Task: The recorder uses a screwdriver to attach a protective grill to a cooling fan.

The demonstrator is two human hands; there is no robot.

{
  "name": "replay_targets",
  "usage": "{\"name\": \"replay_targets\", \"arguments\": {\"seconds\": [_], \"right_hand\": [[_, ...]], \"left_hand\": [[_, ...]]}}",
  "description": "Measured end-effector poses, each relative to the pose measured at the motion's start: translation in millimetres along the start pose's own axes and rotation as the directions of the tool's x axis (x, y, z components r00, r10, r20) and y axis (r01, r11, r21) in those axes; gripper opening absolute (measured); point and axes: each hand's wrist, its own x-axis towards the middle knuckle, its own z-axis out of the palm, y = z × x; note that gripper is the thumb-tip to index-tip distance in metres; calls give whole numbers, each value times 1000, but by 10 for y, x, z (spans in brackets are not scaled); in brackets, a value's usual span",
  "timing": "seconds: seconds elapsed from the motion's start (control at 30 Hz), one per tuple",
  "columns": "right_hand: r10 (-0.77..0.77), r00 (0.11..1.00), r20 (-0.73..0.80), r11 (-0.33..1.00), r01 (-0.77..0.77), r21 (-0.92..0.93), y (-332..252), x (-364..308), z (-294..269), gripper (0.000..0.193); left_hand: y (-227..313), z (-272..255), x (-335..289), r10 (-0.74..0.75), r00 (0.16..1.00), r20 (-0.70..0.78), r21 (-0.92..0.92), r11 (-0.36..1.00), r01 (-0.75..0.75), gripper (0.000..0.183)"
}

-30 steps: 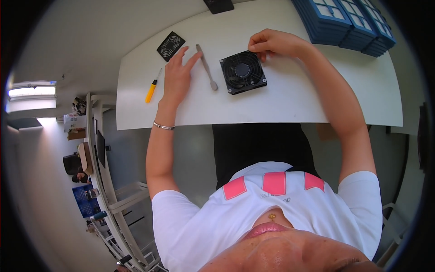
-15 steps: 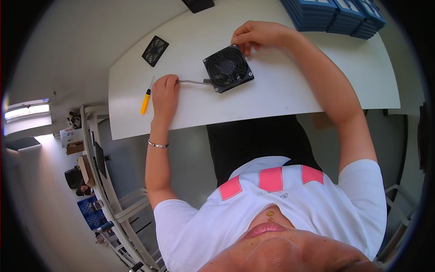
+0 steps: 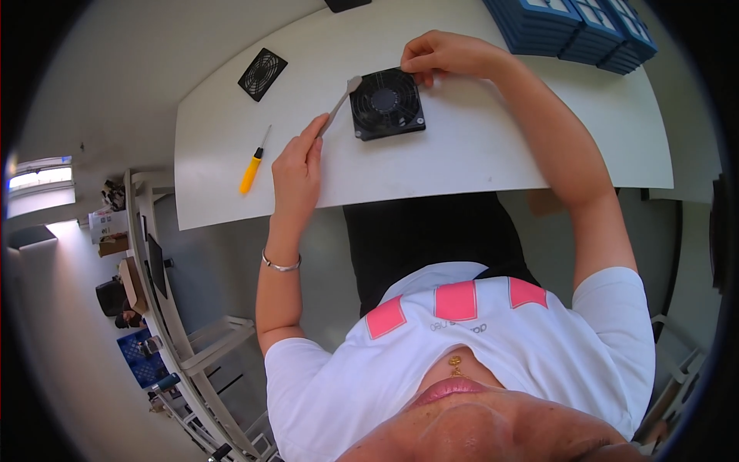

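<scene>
A square black cooling fan (image 3: 387,105) with a round grille and corner screws lies on the white table (image 3: 462,146). My right hand (image 3: 431,60) has its fingers closed at the fan's far right corner. In my left hand (image 3: 299,169) is a slim grey brush (image 3: 336,108), its handle between thumb and fingers. The brush's wider head is at the fan's far left corner; its bristles are hidden from this view. A screwdriver (image 3: 252,171) with a yellow handle lies left of my left hand, its shaft pointing away.
A loose black fan grille (image 3: 262,75) lies at the far left. Stacked blue trays (image 3: 570,35) stand at the far right. A dark object (image 3: 346,4) is cut off at the far edge. The table's near edge runs in front of my body.
My left hand has moved right, lifting the brush from the fan's near left side to its far left corner. The right hand still has the fan's far right corner.
</scene>
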Motion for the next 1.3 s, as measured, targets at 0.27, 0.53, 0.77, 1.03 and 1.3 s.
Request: {"name": "replay_targets", "arguments": {"seconds": [0.27,0.53,0.77,1.03,1.3], "right_hand": [[-46,998,49,996,41,85,10,42,30,22],[19,1000,4,999,-19,36,-23,6,18,25],[12,1000,11,1000,-12,-4,24,-2,0,25],[15,999,-46,995,-19,-98,-92,-49,92,30],[-19,999,-40,994,14,-109,-84,-60,59,29]], "left_hand": [[23,-68,-258,-231,961,152,-301,915,268,30],[-450,-334,-404,-221,917,-332,345,877,336,40],[-946,-411,-433,-459,817,-349,389,722,572,30],[-550,-285,-288,-349,886,-305,176,894,413,26],[206,-203,-267,-280,913,296,-186,921,342,29]]}}
